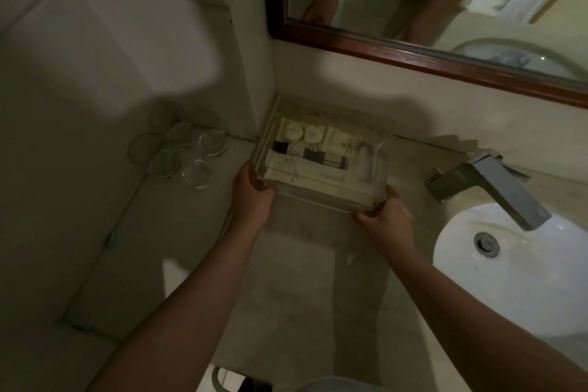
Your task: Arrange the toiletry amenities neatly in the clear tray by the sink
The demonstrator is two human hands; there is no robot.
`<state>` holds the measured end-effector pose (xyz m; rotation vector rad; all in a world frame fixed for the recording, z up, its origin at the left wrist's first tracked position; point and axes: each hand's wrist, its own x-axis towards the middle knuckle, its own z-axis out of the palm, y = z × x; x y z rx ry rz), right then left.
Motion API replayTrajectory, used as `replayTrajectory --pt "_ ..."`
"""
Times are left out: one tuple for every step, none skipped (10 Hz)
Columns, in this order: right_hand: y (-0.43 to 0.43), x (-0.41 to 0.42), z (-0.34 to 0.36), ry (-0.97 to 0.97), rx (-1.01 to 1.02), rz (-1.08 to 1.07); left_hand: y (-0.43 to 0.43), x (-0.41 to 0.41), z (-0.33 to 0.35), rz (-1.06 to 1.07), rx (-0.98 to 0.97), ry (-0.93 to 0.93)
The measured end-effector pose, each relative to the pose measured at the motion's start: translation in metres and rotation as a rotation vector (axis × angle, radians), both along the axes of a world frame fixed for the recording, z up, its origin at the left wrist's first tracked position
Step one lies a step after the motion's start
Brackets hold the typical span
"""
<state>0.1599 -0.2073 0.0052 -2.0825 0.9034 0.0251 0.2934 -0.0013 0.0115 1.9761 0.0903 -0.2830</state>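
Observation:
A clear tray (321, 199) sits on the counter in the corner, left of the sink. Inside lie two round white packets (302, 133), a pale sachet (337, 140), small dark-capped bottles (313, 156), long white boxes (305, 172) along the front, and a wrapped item (366, 165) at the right end. My left hand (251, 194) grips the tray's near left corner. My right hand (386, 213) grips its near right corner. Both thumbs rest on the rim.
Several clear drinking glasses (184, 149) stand in a cluster to the left by the wall. A grey faucet (496, 188) reaches over the white sink (515, 267) at the right. A wood-framed mirror (413, 51) hangs behind the counter. Tiled walls enclose the corner.

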Motion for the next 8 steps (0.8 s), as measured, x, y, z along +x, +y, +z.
replayTrajectory --pt "-0.002 0.005 0.002 0.002 -0.054 0.018 -0.002 0.006 -0.007 0.014 0.025 0.028" --pt "-0.004 0.01 0.002 0.028 -0.077 0.013 -0.005 0.012 -0.016 0.067 0.04 0.029" --pt "-0.005 0.014 0.004 0.054 -0.094 -0.004 -0.01 0.016 -0.024 0.125 0.094 0.01" --pt "-0.006 0.017 0.005 0.084 -0.107 -0.03 -0.018 0.019 -0.022 0.159 0.144 0.003" --pt "-0.007 0.021 0.006 0.107 -0.104 -0.043 -0.021 0.024 -0.02 0.174 0.185 0.023" --pt "-0.006 0.018 0.003 0.126 -0.093 -0.028 -0.016 0.021 -0.026 0.158 0.203 0.027" --pt "-0.011 0.02 0.012 0.152 -0.052 -0.042 -0.02 0.024 -0.016 0.137 0.171 0.058" --pt "-0.011 0.006 0.012 0.133 0.053 -0.006 -0.006 0.01 -0.013 0.096 0.135 0.028"
